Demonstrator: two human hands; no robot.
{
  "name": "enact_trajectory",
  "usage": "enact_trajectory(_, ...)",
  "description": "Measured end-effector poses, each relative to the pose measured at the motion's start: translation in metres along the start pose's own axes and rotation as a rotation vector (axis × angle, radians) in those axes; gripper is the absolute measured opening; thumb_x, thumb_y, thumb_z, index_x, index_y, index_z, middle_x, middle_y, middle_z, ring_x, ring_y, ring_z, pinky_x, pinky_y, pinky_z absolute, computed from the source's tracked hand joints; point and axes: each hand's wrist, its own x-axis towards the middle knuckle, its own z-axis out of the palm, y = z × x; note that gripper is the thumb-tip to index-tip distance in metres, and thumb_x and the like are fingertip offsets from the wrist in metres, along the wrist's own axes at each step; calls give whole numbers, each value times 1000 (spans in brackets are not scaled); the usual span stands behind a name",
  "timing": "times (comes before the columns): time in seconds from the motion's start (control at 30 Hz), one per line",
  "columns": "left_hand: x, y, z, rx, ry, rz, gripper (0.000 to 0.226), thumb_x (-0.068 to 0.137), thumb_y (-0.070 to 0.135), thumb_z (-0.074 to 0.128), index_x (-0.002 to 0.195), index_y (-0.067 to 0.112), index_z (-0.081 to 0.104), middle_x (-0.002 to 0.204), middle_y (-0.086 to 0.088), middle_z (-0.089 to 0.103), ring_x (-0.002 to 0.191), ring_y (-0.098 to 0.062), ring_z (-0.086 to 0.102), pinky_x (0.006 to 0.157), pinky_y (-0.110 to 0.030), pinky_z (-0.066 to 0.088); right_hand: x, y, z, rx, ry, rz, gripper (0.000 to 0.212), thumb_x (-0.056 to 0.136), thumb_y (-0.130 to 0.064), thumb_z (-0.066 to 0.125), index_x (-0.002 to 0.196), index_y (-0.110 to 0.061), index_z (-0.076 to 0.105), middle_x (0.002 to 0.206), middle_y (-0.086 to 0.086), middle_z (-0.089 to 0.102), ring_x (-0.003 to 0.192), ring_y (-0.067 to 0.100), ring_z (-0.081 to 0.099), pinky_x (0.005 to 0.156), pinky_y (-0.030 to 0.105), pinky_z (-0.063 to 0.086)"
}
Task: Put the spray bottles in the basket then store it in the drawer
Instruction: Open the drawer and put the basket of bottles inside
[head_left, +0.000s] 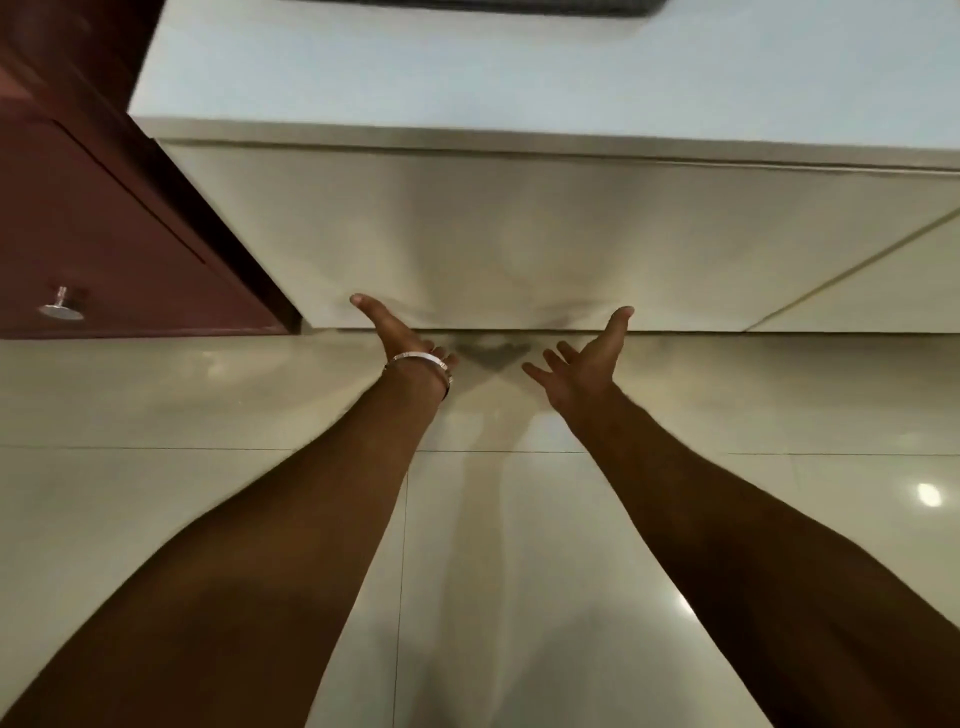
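Both my arms stretch forward and down toward the bottom edge of a glossy cream drawer front (519, 239) under a pale countertop (519, 67). My left hand (400, 338), with a silver bracelet at the wrist, has its fingers spread, thumb up, close to the lower edge of the drawer front. My right hand (587, 358) is likewise spread, palm turned inward, at the same edge. Neither hand holds anything. No spray bottles or basket are in view. The drawer front sits flush, with a seam to a neighbouring panel (857, 270) on the right.
A dark red cabinet (104, 234) with a round metal knob (61, 306) stands to the left of the cream unit. Shiny beige floor tiles (208, 519) lie below. A dark object (493, 5) sits at the back of the countertop.
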Motion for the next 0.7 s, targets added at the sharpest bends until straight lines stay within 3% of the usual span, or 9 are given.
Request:
enact_trajectory(0.1,23,-6,2,-64,-47,10,108,64,93,34,151,33,16,153,-19,27,140,-37,31,110,-55,32,23,9,0,86,-52,-3,105,74,-88,43,156,-31,11,158,16,25,144,40,29,105,68,36)
enact_trajectory(0.23,40,-13,5,-170,-178,46,108,60,94,36,147,31,28,148,-15,37,132,-39,41,103,-58,38,37,15,7,151,-163,-32,98,72,-90,40,146,-25,37,132,14,49,121,38,50,89,61,51)
enact_trajectory(0.37,45,-15,6,-193,-187,40,113,56,96,39,145,27,32,145,-14,41,128,-37,44,96,-53,42,40,15,12,206,-208,-63,94,76,-88,38,141,-22,45,134,14,52,123,37,52,105,58,43)
enact_trajectory(0.5,43,-15,4,-197,-198,35,113,58,95,37,146,24,32,144,-16,41,131,-38,42,98,-55,41,35,13,10,223,-215,-36,97,77,-87,37,145,-18,40,133,15,50,129,38,48,106,58,42)
enact_trajectory(0.7,25,-35,-24,-216,-158,64,105,60,94,38,135,21,46,121,-13,56,101,-32,59,98,-58,46,12,29,-14,260,-171,-32,93,75,-88,40,141,-23,45,123,11,56,116,34,56,101,61,46)
